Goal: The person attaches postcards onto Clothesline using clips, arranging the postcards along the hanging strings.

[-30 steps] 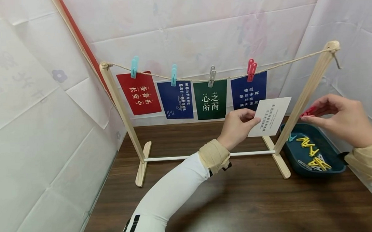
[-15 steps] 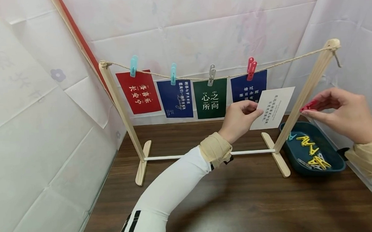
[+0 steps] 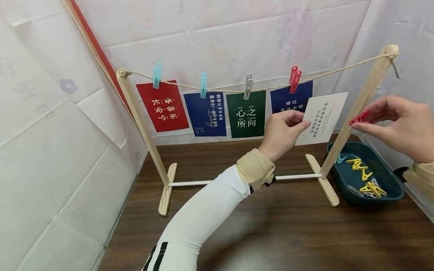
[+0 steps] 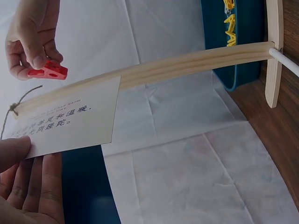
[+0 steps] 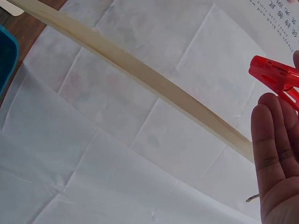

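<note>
My left hand (image 3: 283,133) pinches a white card (image 3: 322,119) with dark writing by its left edge, between thumb and fingers. The card is held below the rope (image 3: 344,69), partly covering the right-hand blue card (image 3: 292,93). To the right of the wooden post, my right hand (image 3: 405,127) pinches a red clothespin (image 3: 360,118) between thumb and fingers. In the left wrist view the red clothespin (image 4: 48,70) is above the white card (image 4: 79,119), apart from it. On the rope hang a red card (image 3: 163,106), a blue card (image 3: 205,114) and a green card (image 3: 246,115), each clipped.
A wooden stand with a left post (image 3: 142,126), a right post (image 3: 361,106) and a white crossbar (image 3: 190,183) stands on the brown table (image 3: 278,233). Behind its right foot sits a dark teal bin (image 3: 395,195) with several yellow, grey and blue clothespins. White sheeting hangs behind.
My left hand has raised the white card up and slightly right, nearer the rope. My right hand, still holding the red clothespin, has risen a little.
</note>
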Tool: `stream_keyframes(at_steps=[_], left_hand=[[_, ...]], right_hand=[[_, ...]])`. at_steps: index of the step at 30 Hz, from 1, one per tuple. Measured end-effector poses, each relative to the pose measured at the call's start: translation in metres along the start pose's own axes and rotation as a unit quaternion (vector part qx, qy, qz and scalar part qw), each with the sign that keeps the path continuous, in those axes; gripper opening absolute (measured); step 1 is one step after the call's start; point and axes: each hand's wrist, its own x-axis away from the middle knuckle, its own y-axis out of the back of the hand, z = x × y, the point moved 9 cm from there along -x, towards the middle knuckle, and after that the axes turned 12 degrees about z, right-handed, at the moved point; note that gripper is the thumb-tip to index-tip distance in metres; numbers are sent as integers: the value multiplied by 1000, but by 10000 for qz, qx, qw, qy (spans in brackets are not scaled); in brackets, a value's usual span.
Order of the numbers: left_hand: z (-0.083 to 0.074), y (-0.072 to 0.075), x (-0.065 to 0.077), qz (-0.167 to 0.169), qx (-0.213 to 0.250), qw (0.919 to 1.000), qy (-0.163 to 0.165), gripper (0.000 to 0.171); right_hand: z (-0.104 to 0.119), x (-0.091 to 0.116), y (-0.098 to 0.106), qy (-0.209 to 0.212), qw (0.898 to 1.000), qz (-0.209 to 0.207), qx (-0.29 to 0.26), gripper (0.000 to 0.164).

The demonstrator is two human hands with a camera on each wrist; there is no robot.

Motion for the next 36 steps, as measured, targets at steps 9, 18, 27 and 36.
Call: stream_keyframes(at_steps=[9,18,27,36], left_hand=[[-2,1,-3,-51,-63,9999,-64,17],[-4,2,-6,-80,-47,10000,-25,17],[-5,2,-11,-140,-104,9998,-8,17],[-7,-1,-15,-112,8,9999,-15,17]], right_hand=[[9,-6,9,182,9996,-186,-131,33],[14,-13,26,-2,9975,-556,-436,31],[21,-18,43,88,9918,-967,-836,39],[24,-24,50,-151,9907,-1046,-856,43]])
